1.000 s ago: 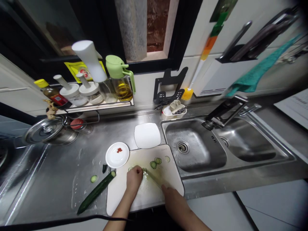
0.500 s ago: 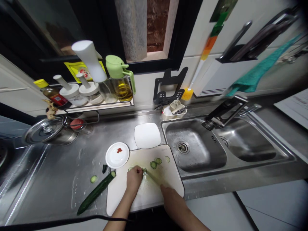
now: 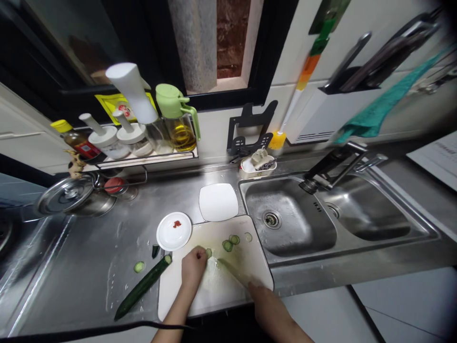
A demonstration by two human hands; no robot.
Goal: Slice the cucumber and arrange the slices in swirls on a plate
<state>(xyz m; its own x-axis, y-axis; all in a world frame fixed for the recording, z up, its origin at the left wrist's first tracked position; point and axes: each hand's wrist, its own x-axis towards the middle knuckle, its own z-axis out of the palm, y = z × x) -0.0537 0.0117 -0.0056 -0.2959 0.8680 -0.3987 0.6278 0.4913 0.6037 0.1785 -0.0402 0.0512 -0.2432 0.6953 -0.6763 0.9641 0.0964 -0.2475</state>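
My left hand (image 3: 193,267) is closed at the middle of the white cutting board (image 3: 171,297), with a cucumber slice (image 3: 209,253) at its fingertips. My right hand (image 3: 266,304) grips a knife (image 3: 233,272) by its handle, which the fingers hide. Its blade is blurred and points toward the left hand, a little apart from the slice. Several thin cucumber slices (image 3: 227,246) lie farther right on the board. A long cucumber (image 3: 143,288) with a cut end rests against the board's left edge.
A round white plate (image 3: 173,240) with red bits overlaps the board's far left corner. Behind the board lies a squarish white plate (image 3: 218,202). The double sink (image 3: 289,238) is on the right. A cucumber end piece (image 3: 139,267) sits on the steel counter (image 3: 89,252).
My left hand has moved slightly left, and the slice by its fingers now shows clearly. My right hand and the knife have shifted right and nearer me, away from the slice.
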